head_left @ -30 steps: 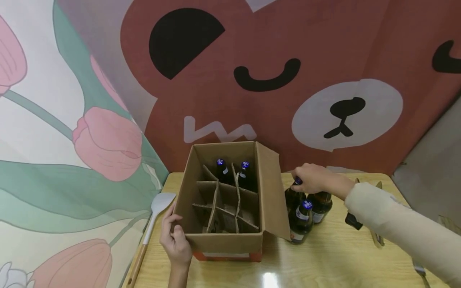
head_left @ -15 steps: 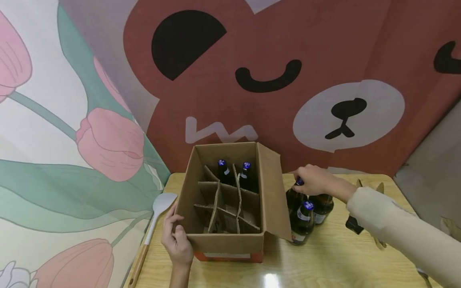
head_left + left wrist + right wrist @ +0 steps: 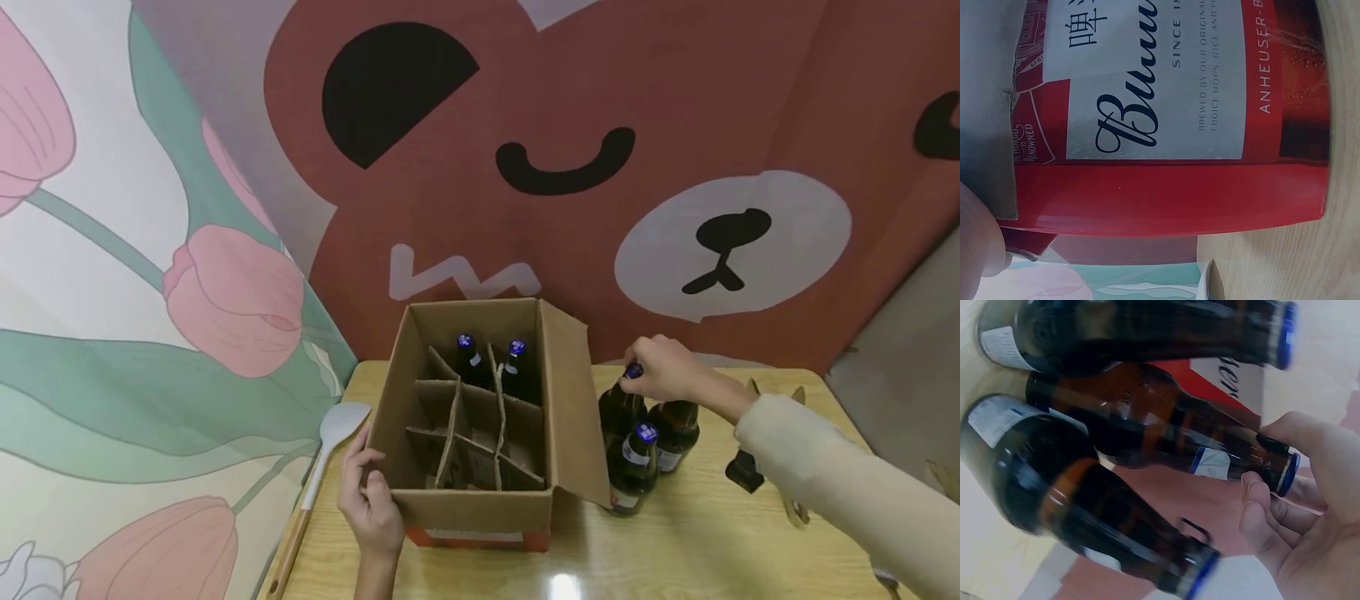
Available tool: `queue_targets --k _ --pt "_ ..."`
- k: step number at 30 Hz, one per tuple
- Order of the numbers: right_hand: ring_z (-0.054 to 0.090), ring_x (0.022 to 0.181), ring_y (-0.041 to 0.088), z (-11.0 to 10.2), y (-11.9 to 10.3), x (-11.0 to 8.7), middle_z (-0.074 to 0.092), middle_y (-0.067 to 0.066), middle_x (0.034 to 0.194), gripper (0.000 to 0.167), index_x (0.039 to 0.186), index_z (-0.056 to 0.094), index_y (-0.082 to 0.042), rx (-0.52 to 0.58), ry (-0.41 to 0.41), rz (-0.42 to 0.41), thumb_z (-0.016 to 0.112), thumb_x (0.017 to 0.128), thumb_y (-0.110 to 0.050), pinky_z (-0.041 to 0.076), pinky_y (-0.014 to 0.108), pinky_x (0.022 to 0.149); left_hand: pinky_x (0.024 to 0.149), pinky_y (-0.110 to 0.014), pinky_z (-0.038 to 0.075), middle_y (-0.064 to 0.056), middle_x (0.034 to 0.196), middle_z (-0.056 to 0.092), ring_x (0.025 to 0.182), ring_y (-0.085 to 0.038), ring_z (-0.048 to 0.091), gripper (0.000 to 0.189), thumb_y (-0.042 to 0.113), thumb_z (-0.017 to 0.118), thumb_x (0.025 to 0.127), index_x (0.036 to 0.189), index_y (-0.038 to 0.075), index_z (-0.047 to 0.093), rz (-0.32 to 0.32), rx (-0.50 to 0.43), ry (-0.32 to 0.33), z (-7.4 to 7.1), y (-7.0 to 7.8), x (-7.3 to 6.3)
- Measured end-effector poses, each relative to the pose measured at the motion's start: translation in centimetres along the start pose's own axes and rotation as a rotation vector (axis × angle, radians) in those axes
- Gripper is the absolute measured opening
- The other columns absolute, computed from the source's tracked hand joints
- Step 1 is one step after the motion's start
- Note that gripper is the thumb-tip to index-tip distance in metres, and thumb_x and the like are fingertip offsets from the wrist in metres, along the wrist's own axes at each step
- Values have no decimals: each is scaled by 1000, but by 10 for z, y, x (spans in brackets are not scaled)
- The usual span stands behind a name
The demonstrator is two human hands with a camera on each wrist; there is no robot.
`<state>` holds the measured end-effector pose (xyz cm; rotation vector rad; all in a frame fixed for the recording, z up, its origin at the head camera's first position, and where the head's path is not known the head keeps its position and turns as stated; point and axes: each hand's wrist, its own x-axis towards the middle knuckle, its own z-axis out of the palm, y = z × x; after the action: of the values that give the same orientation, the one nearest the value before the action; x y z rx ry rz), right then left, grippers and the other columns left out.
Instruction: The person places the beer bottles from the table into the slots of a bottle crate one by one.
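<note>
- Right hand (image 3: 663, 367), to the right of the cardboard box (image 3: 472, 510): pinching, between thumb and fingertips, the neck of the held bottle (image 3: 621, 410) near its blue cap.
- Left hand (image 3: 371, 507), at the near left corner of the box: gripping that corner, fingers bent.
- Held bottle: brown glass, just beside the box's outward-folded right flap (image 3: 577, 408); base raised or on the table, impossible to tell.
- Front bottle (image 3: 632, 473), upright, just right of the box, by the flap's near end; outer bottle (image 3: 681, 439), farther right of the box, its cap behind the right hand in the head view.
- Inside the box, in far compartments: left rear bottle (image 3: 469, 360) and right rear bottle (image 3: 516, 367), both blue-capped; dividers (image 3: 435, 404) among the nearer compartments.
- On the box's exterior, in the left wrist view: red printed panel (image 3: 1166, 199).
- Left of the box: spatula (image 3: 341, 423), pale blade, wooden handle, flat on the table (image 3: 622, 558).
- Well right of the box: cream sleeve (image 3: 847, 492), partly over a slim utensil (image 3: 797, 510).
- Behind the box: red bear backdrop (image 3: 457, 217).
</note>
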<state>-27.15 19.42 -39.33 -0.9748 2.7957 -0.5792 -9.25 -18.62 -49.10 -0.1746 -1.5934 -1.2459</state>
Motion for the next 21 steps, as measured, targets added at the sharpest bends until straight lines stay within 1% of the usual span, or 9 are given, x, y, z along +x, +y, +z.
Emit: queue_targets --k 5,10,14,18,21 --pt "26 42 6 -25 -7 3 37 -7 50 25 62 57 -15 -9 12 17 70 85 -15 26 25 44 99 -30 43 -34 125 57 121 -32 55 23 -7 33 87 87 -17 54 -7 -8 18 0 2 -1" --pt "30 42 7 -52 -13 2 40 -6 49 24 63 61 -14 -39 61 28 72 85 -16 28 26 44 100 -30 42 -35 125 56 123 -32 54 23 -8 33 88 88 -17 54 -12 -8 4 -1 2 -3" --pt "34 39 9 -69 -20 2 43 -5 47 26 63 63 -13 -44 95 45 71 87 -19 29 26 43 100 -30 42 -37 125 55 123 -31 54 23 -9 32 87 88 -18 53 -14 -10 11 -2 1 -2" --pt "38 40 12 -84 -27 0 44 -3 47 30 60 59 -12 -67 164 68 70 86 -21 28 27 43 99 -30 42 -38 125 54 124 -31 54 22 -10 32 88 88 -19 52 -12 -21 4 0 -1 -1" --pt "35 42 12 -95 -32 -2 44 -2 48 28 61 60 -10 -82 230 78 72 84 -20 26 27 43 99 -29 42 -39 125 54 124 -31 54 22 -11 32 86 87 -18 52 -11 -24 -4 1 0 0"
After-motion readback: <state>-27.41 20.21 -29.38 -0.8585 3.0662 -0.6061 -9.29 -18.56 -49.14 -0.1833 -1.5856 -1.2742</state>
